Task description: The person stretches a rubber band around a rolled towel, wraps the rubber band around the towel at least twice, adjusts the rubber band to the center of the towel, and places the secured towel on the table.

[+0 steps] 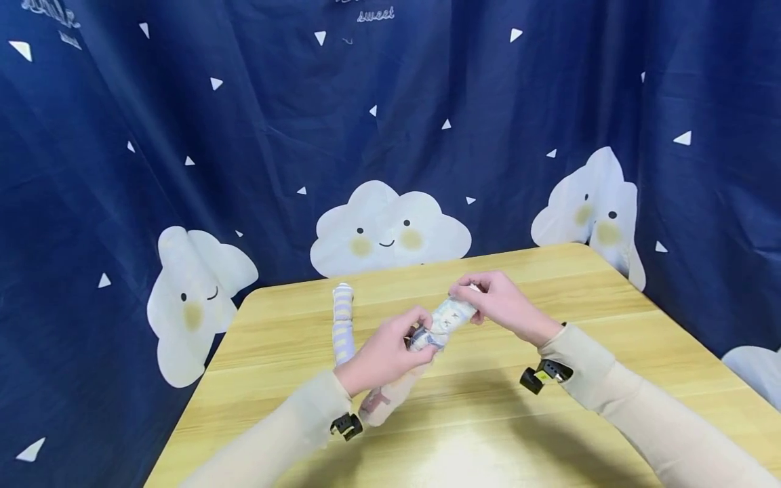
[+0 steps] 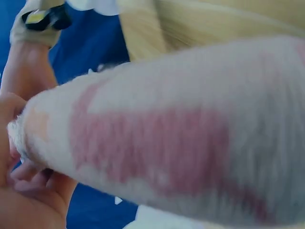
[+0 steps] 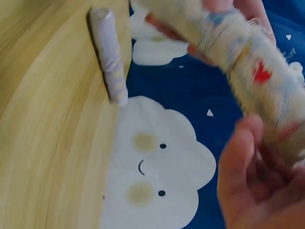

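Note:
A long, fuzzy rolled cloth [image 1: 451, 314] is held slantwise above the table between both hands. My left hand [image 1: 387, 346] grips it around the middle, thumb and fingers curled on opposite sides. At the upper end, my right hand [image 1: 500, 303] pinches the cloth between thumb and fingers. The lower part of the roll [image 2: 152, 143] is pale with a pinkish-red patch and fills the left wrist view. In the right wrist view the upper part [image 3: 267, 90] shows cream and light blue with a red mark. My fingers hide part of the middle.
Left of the hands, a lavender and pale-yellow striped roll [image 1: 343, 325] lies on the wooden table [image 1: 293, 318], partly behind the left hand. A dark blue curtain [image 1: 390, 81] with white clouds hangs behind the table's far edge. Each wrist wears a small black camera [image 1: 348, 425].

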A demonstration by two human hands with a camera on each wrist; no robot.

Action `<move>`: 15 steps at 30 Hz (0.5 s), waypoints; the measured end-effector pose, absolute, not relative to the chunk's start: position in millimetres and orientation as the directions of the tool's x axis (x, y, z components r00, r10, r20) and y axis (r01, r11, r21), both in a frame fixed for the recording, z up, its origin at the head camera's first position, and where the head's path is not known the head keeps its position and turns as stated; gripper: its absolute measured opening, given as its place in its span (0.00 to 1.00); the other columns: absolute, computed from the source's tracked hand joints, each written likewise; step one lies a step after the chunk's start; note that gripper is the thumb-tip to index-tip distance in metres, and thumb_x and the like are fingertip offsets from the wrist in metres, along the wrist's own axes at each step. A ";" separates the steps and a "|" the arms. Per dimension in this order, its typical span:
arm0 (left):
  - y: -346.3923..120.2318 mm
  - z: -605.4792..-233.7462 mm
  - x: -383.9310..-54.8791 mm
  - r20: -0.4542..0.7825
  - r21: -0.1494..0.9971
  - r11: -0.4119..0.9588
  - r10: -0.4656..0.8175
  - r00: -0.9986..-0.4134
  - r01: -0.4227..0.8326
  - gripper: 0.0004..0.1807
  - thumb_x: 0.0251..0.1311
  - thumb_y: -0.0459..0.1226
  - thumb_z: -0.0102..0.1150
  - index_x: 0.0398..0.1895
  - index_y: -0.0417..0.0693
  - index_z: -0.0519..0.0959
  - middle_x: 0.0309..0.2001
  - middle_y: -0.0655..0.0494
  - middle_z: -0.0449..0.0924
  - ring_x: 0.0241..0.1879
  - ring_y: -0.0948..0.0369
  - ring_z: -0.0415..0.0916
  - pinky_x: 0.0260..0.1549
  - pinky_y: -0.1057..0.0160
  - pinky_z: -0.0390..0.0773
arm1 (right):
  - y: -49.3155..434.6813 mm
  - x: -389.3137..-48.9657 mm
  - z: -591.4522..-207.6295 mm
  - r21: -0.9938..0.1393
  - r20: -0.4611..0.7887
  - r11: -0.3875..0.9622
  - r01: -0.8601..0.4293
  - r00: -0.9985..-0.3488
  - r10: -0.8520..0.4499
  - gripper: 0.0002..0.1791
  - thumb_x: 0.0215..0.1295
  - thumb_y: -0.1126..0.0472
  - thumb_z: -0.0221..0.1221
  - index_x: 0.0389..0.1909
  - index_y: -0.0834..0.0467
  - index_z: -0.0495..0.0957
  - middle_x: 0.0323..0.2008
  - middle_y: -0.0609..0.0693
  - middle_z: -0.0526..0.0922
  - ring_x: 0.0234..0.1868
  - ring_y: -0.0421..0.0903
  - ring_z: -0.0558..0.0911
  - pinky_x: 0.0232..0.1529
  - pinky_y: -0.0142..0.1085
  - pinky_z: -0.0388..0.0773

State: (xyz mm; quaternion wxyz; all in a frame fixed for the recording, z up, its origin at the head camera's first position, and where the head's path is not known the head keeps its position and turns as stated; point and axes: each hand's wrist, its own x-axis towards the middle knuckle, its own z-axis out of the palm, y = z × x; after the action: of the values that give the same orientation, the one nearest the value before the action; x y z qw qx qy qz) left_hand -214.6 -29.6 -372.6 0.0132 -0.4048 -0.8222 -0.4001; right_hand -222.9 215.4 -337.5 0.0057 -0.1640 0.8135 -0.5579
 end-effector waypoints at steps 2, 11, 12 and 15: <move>-32.8 -371.6 -217.1 0.303 0.746 0.284 0.661 -0.687 0.603 0.12 0.63 0.34 0.62 0.43 0.54 0.69 0.41 0.57 0.82 0.31 0.64 0.79 0.28 0.67 0.80 | 217.0 -220.9 -337.0 -0.894 0.221 0.305 -0.329 -0.915 -0.339 0.14 0.72 0.52 0.60 0.50 0.56 0.83 0.35 0.52 0.83 0.27 0.48 0.79 0.29 0.37 0.81; -39.3 -367.4 -214.8 0.284 0.829 0.205 0.647 -0.707 0.520 0.13 0.65 0.31 0.58 0.47 0.49 0.66 0.45 0.49 0.84 0.34 0.62 0.80 0.32 0.66 0.79 | 217.1 -216.9 -330.7 -0.884 0.313 0.172 -0.434 -0.824 -0.472 0.17 0.67 0.60 0.65 0.55 0.59 0.79 0.38 0.58 0.83 0.30 0.49 0.84 0.34 0.41 0.85; -38.8 -367.8 -212.8 0.317 0.794 0.231 0.633 -0.706 0.563 0.13 0.66 0.32 0.58 0.48 0.50 0.67 0.43 0.52 0.83 0.32 0.64 0.79 0.30 0.67 0.79 | 216.0 -217.0 -330.4 -0.884 0.310 0.188 -0.427 -0.838 -0.448 0.16 0.67 0.59 0.65 0.53 0.59 0.80 0.38 0.57 0.84 0.30 0.49 0.84 0.34 0.42 0.86; -35.9 -370.4 -207.9 0.466 0.609 0.322 0.595 -0.655 0.725 0.11 0.66 0.36 0.58 0.49 0.54 0.71 0.40 0.58 0.80 0.30 0.67 0.75 0.26 0.69 0.77 | 212.1 -218.0 -330.3 -0.889 0.301 0.228 -0.398 -0.882 -0.363 0.14 0.67 0.55 0.66 0.48 0.60 0.82 0.35 0.55 0.86 0.27 0.50 0.84 0.32 0.42 0.85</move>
State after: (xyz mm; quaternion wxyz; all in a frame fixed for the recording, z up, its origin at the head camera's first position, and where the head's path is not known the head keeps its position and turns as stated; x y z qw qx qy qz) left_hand -207.9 -35.9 -370.4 0.0783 -0.4078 -0.8093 -0.4155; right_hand -218.0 212.1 -330.3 -0.0152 -0.2426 0.7836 -0.5718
